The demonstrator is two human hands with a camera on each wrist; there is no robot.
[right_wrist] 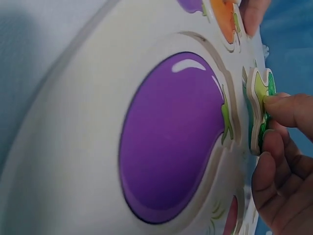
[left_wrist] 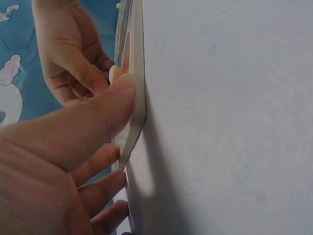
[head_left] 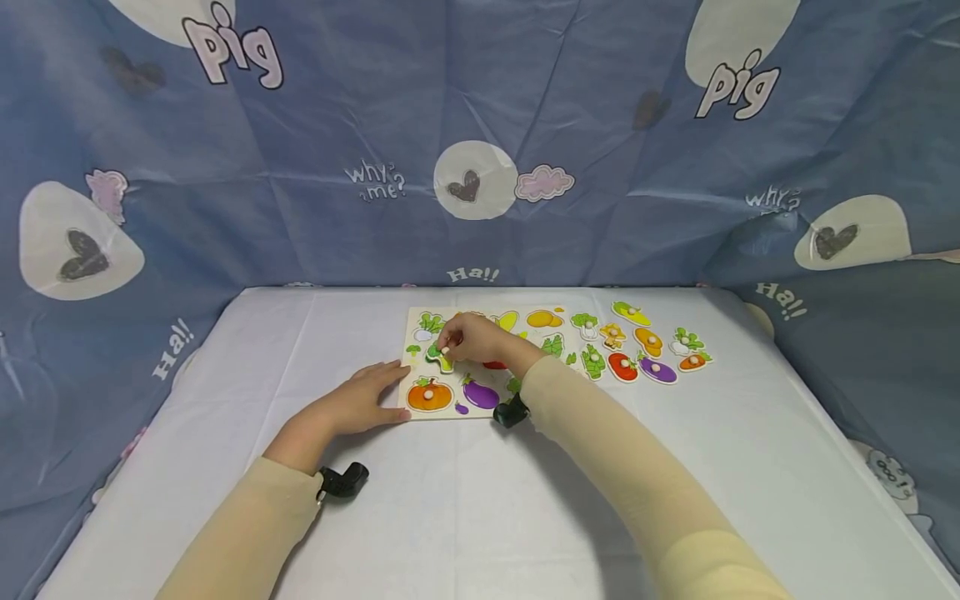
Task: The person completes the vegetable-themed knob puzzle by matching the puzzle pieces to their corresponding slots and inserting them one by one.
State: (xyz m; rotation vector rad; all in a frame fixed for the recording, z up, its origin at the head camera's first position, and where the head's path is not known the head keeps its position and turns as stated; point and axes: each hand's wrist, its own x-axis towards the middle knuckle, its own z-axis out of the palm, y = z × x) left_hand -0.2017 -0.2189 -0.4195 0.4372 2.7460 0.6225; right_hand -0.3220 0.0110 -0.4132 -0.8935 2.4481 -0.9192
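A flat wooden vegetable puzzle board point(head_left: 415, 327) lies on the white cloth. My right hand point(head_left: 482, 340) is over its left half and pinches a broccoli puzzle piece point(right_wrist: 258, 93) between thumb and fingers. In the right wrist view the piece stands tilted at the board's surface; whether it sits in its recess cannot be told. My left hand point(head_left: 366, 400) rests at the board's left edge, fingers extended along the side and thumb on the near corner. Beside that thumb, a pumpkin piece point(head_left: 429, 396) with a knob lies in the board. The purple eggplant recess point(right_wrist: 171, 142) holds no piece.
Several knobbed pieces lie right of the board, among them a tomato point(head_left: 622, 367), an eggplant piece point(head_left: 658, 370), a carrot point(head_left: 694, 362) and a radish point(head_left: 686, 341). A blue printed curtain point(head_left: 315, 242) encloses the back and sides of the table.
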